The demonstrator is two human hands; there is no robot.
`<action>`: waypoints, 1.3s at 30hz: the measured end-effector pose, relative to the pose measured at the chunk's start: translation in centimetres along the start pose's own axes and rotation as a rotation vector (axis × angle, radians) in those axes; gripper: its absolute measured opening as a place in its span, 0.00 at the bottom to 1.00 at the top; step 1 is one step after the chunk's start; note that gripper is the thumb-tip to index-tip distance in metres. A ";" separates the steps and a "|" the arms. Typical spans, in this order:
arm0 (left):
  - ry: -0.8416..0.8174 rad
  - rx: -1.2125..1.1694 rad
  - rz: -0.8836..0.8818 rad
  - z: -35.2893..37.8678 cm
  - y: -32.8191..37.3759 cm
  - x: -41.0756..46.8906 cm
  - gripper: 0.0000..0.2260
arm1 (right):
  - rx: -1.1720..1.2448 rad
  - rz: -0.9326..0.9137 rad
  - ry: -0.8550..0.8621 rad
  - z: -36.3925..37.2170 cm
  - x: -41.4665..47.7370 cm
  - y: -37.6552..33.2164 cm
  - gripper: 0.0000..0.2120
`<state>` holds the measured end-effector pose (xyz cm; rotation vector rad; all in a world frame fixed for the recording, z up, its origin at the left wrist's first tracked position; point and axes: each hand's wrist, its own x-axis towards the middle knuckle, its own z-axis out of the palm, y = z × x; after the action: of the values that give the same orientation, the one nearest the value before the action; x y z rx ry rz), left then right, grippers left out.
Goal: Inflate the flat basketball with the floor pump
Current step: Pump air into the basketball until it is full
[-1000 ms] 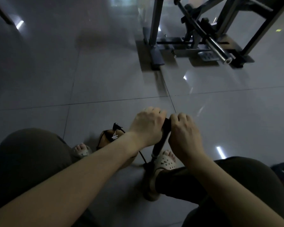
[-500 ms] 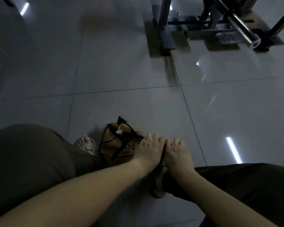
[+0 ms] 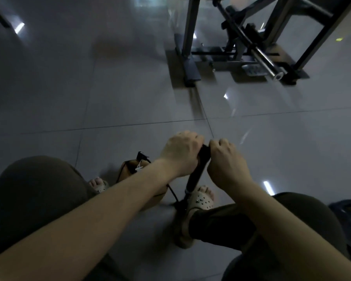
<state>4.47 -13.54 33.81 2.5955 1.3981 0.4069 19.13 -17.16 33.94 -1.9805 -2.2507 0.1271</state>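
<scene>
Up comes the pump handle [image 3: 204, 152] from the bottom of the stroke half a second back, and both hands have risen with it, baring the slim, round, dark shaft [image 3: 194, 177] that was hidden then. The left hand [image 3: 180, 153] has its fingers curled tight over the handle's left end, and the right hand [image 3: 225, 165] is wrapped round the right end the same way, the two sets of knuckles almost meeting over the matte black grip. Below the left wrist and off to the left of the shaft, the basketball [image 3: 128, 169] lies slumped on the floor, tan and leathery. Most of it is hidden behind the left forearm, and a small black fitting [image 3: 142, 155] stands at its top. A thin black hose [image 3: 172, 192] runs from the foot of the pump and goes out of sight under that forearm. The ball sits between two feet: a pale perforated clog [image 3: 202, 199] just beside the pump's base, and the other sandal [image 3: 98, 185] to the ball's left. All around are glossy grey floor tiles [image 3: 130, 88] throwing back strip-light glints, and well beyond them stands a grey metal frame [image 3: 187, 37] with a polished steel bar [image 3: 267, 64].
</scene>
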 end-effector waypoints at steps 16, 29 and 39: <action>-0.148 0.147 -0.041 13.8 -0.9 -6.6 0.12 | -0.119 0.027 -0.314 12.3 -4.1 -0.4 0.09; -0.237 -0.013 -0.070 5.6 0.0 -0.9 0.06 | -0.035 0.043 -0.234 4.6 -1.9 0.4 0.08; 0.048 0.023 -0.010 3.4 0.9 -1.2 0.08 | -0.071 0.023 -0.007 2.3 -1.7 -0.3 0.13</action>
<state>5.67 -15.12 30.63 2.6125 1.4384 0.4576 18.67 -18.80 31.60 -2.0439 -2.2679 0.0581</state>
